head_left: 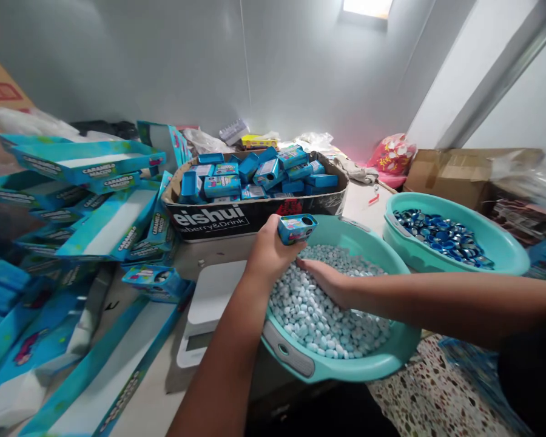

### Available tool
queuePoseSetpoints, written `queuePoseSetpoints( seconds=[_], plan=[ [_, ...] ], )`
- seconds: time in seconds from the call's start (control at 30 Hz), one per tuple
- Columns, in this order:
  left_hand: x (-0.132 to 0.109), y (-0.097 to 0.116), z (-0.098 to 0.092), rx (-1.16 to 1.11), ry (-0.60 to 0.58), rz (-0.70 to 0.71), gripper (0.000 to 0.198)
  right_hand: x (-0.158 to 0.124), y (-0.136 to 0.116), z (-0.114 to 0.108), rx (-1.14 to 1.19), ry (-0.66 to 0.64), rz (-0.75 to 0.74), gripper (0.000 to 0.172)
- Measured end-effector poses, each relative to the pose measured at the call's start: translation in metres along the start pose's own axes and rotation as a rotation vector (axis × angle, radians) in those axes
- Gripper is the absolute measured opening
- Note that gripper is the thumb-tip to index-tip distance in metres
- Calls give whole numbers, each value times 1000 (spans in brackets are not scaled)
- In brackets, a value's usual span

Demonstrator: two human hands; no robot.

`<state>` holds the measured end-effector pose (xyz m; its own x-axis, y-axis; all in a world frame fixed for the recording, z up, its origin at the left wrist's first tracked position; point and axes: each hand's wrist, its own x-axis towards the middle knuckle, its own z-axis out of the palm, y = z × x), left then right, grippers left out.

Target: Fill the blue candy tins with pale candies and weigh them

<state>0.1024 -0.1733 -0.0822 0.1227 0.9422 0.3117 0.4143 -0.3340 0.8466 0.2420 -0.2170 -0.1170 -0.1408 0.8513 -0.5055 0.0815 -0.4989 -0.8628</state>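
My left hand is closed around a small blue tin, held over the back-left part of a turquoise basin. A dark round opening shows in the tin's upper face. Small pale-blue and white candies fill the basin. My right hand lies low among them, its visible fingers stretched toward my left hand, just below the tin. Candies hide part of that hand, and I cannot make out whether any rest in its palm.
Behind the basin, a cut-down cardboard box holds several blue tins. A white scale stands left of the basin. Blue display trays pile up at left, near another tin. At right, a second turquoise basin contains shiny blue lids.
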Motion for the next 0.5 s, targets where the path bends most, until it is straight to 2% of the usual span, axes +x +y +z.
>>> queuePoseSetpoints(
  seconds=[0.1, 0.17, 0.23, 0.37, 0.5],
  plan=[
    [-1, 1, -1, 98, -48, -37, 38, -3, -10, 3, 91, -42, 359, 55],
    [-2, 2, -2, 100, -59, -54, 37, -2, -15, 2, 168, -135, 437, 56],
    [-3, 2, -2, 68, -34, -56, 36, 1, -21, 2, 218, -183, 436, 52],
    [-4, 3, -3, 27, 39, -61, 39, 0, -36, 0, 283, -174, 399, 42],
    [-3, 3, -3, -28, 118, -74, 40, -4, -49, -9, 444, -275, 269, 32]
  ],
)
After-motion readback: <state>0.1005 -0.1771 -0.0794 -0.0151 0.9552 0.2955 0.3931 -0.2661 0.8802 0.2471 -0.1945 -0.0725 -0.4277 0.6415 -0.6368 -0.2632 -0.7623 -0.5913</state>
